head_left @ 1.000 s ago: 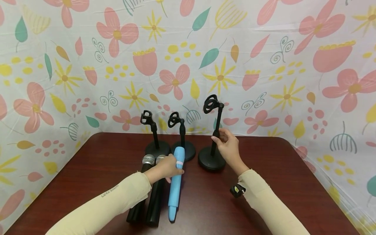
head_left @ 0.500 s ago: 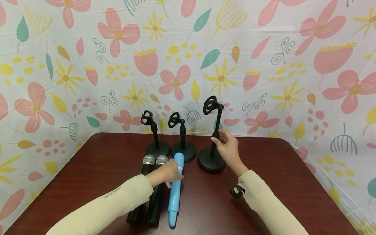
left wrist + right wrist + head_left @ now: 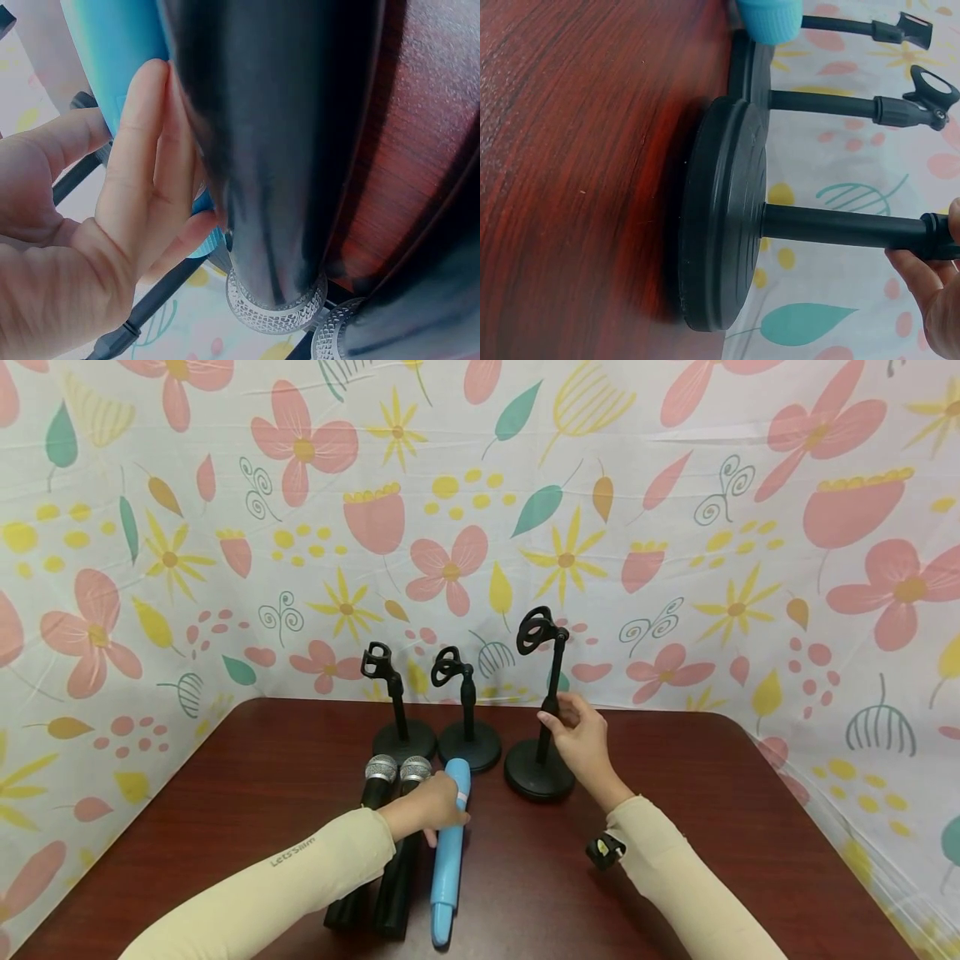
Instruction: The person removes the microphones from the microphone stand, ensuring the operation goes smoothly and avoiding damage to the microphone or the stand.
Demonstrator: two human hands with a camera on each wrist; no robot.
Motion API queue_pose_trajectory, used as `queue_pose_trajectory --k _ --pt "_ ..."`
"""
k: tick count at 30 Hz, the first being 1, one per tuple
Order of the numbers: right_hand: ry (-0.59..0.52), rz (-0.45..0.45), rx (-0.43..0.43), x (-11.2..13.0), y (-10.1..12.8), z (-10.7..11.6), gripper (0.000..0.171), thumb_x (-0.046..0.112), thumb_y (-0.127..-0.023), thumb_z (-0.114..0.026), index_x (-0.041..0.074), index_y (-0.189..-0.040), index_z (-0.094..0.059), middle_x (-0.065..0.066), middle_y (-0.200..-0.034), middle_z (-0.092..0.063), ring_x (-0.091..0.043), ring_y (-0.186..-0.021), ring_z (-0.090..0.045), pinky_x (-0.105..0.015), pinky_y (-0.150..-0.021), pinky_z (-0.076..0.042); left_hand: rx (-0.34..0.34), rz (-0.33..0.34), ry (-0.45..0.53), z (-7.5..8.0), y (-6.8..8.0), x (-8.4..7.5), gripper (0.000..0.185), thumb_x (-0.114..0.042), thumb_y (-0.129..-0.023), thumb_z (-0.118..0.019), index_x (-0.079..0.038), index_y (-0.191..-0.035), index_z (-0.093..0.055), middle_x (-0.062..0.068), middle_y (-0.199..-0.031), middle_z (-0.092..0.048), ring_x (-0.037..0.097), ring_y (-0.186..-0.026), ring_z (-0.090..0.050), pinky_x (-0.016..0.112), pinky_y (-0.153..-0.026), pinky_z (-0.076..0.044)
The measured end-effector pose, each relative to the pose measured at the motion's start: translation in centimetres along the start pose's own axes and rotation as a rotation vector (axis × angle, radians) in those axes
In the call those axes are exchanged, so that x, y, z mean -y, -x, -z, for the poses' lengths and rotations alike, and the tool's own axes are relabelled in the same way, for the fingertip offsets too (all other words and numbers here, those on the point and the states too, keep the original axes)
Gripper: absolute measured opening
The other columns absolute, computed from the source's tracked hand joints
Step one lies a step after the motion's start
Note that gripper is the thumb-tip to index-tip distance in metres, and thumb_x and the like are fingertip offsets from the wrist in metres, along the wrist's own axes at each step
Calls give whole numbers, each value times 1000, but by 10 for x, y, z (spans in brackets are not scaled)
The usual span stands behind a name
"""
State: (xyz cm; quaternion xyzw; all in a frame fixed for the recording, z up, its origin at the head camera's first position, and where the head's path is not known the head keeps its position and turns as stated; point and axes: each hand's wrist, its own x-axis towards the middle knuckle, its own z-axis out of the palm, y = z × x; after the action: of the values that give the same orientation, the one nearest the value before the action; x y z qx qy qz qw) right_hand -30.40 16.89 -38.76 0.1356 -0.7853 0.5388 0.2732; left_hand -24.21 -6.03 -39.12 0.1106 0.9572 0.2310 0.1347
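My left hand (image 3: 431,803) grips a light blue microphone (image 3: 447,868) near its upper end, thumb on one side and fingers on the other. The microphone lies lengthwise on the table, right of two black microphones (image 3: 397,885) with silver mesh heads. In the left wrist view the fingers (image 3: 135,142) reach between the blue body and the nearest black microphone (image 3: 270,150). My right hand (image 3: 585,743) pinches the collar of the tallest black microphone stand (image 3: 542,768), which stands upright on its round base. The right wrist view shows thumb and fingers at that collar (image 3: 935,234).
Two shorter black microphone stands (image 3: 402,739) (image 3: 468,743) with clip holders stand behind the microphones, left of the tall one. They rest on a dark red-brown wooden table (image 3: 675,827). A floral cloth (image 3: 480,485) hangs behind the table's back edge.
The blue microphone has slid a little toward me, its top end now lower in the head view. My left hand has shifted slightly with it. The right hand still holds the tall stand.
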Motion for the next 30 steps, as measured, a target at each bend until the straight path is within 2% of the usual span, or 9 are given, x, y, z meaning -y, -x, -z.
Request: queue_pose_trajectory --k 7,11,15,22,26,30 --pt "-15 -11 -3 -3 0 -1 36 5 -85 -73 -6 -117 -61 -21 -103 -66 -33 -93 -67 -42 -79 -55 13 -2 -5 0 1 1 75 -17 -85 -74 26 -130 -33 42 -126 -42 22 -43 -63 26 -42 -51" --pt "1 -26 8 -3 0 -1 38 7 -85 -73 -5 -119 -60 -20 -105 -65 -31 -96 -66 -40 -80 -55 34 1 2 2 2 1 81 -17 -87 -72 27 -135 -23 45 -134 -35 23 -45 -64 27 -45 -52" --pt "19 -18 12 -4 -1 0 38 6 -86 -72 -5 -120 -59 -19 -106 -65 -31 -97 -66 -39 -80 -55 41 2 -11 3 2 0 80 -18 -88 -71 26 -136 -24 43 -139 -31 23 -46 -65 26 -46 -53" --pt "21 4 4 -5 -4 1 39 6 -86 -72 -6 -120 -59 -20 -106 -65 -32 -97 -65 -45 -80 -54 14 10 -66 3 1 -2 77 -20 -88 -71 24 -136 -29 39 -140 -34 21 -45 -64 24 -46 -51" --pt "33 20 -9 -7 -6 -1 38 6 -86 -72 -6 -119 -60 -20 -104 -65 -31 -95 -66 -42 -79 -55 17 22 -82 4 0 -3 78 -21 -89 -71 23 -137 -28 38 -142 -32 20 -46 -64 23 -46 -51" --pt "35 23 -18 -9 -10 -2 37 6 -86 -72 -6 -119 -60 -20 -104 -66 -31 -95 -66 -39 -79 -54 8 19 -119 7 2 -5 79 -23 -88 -71 23 -137 -29 37 -139 -37 19 -44 -63 22 -47 -51"
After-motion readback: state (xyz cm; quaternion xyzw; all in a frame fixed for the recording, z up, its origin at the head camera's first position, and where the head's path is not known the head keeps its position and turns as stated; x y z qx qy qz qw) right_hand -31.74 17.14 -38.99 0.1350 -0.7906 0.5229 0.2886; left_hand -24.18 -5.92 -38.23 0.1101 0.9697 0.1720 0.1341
